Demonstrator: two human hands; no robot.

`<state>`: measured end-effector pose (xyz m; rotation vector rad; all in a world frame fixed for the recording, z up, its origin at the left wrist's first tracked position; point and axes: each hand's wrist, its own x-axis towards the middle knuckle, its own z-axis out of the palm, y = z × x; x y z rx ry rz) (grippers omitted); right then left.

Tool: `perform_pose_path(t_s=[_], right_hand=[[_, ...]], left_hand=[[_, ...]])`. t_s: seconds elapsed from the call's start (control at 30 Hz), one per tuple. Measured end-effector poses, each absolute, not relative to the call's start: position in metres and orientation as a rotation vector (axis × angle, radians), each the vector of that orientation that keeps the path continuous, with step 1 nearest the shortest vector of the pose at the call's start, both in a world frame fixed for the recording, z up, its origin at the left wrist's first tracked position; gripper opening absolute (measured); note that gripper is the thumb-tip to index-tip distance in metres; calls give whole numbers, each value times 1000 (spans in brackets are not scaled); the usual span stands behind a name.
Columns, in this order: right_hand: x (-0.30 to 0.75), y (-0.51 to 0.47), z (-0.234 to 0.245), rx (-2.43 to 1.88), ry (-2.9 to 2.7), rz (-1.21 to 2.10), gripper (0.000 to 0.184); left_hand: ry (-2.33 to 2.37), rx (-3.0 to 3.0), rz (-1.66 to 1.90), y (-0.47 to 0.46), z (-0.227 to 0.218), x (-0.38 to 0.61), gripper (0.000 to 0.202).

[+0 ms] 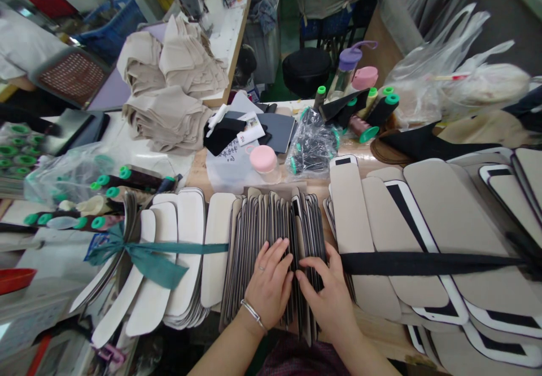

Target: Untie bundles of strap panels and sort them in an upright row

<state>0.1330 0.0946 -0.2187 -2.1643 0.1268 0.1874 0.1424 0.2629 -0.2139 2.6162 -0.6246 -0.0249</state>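
Note:
A row of thin beige and grey panels with dark edges point(254, 223) stands on edge, packed tightly in front of me. My left hand point(269, 285), with a bracelet at the wrist, lies over the row, its fingers extended along the top edges. To the right of a narrow gap, my right hand point(328, 291) curls round the smaller bundle of upright panels point(311, 223). Its thumb and index finger are at the gap, with other fingers at the bundle's right side. How many panels it grips is hidden.
White panels point(190, 252) tied with a green strip point(156, 271) lie left. Beige panels point(453, 206) under a black band point(423, 264) lie right. Behind are a pink-lidded jar point(263, 161), bagged thread spools point(313, 144), fabric stacks point(169, 116) and a purple-lidded bottle point(348, 65).

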Motion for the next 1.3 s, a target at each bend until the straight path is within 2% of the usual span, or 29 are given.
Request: perform_pose_path(t_s=[0.17, 0.37, 0.8, 1.3], right_hand=[[132, 98, -220, -2185, 131, 161, 16], [132, 100, -219, -2205, 83, 38, 26], [134, 101, -217, -2213, 60, 86, 13], [133, 102, -219, -2185, 78, 125, 16]], left_hand=[[-619, 2618, -33, 264, -214, 144, 41], [-583, 2604, -55, 265, -215, 142, 41], [-554, 2562, -30, 268, -218, 141, 32], [-552, 2560, 8, 266, -222, 141, 34]])
